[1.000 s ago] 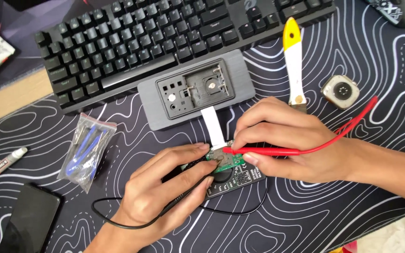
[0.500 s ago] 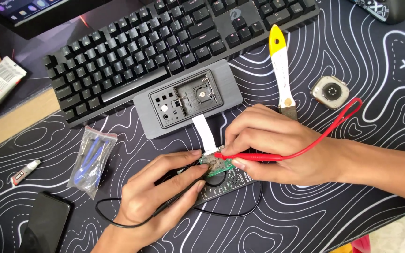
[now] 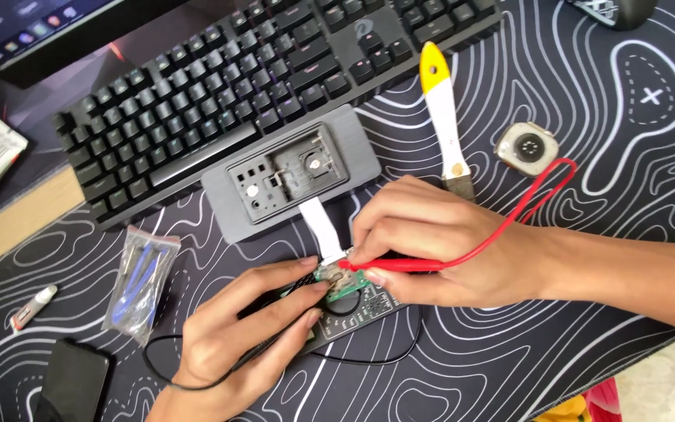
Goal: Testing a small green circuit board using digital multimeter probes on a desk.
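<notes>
Head view looks down on a patterned desk mat [image 3: 587, 328]. Near its front edge, the right hand [image 3: 447, 238] pinches a red probe [image 3: 392, 266], tip on a small green circuit board [image 3: 343, 283]. The left hand [image 3: 251, 336] pinches a black probe [image 3: 294, 287] against the same board, which lies on a dark multimeter [image 3: 361, 309]. A white ribbon cable [image 3: 322, 227] runs up to the grey housing [image 3: 291, 176], just below the keyboard [image 3: 259, 70]. Open mat lies toward the right edge; a bagged tool set [image 3: 141, 281] sits near the left.
</notes>
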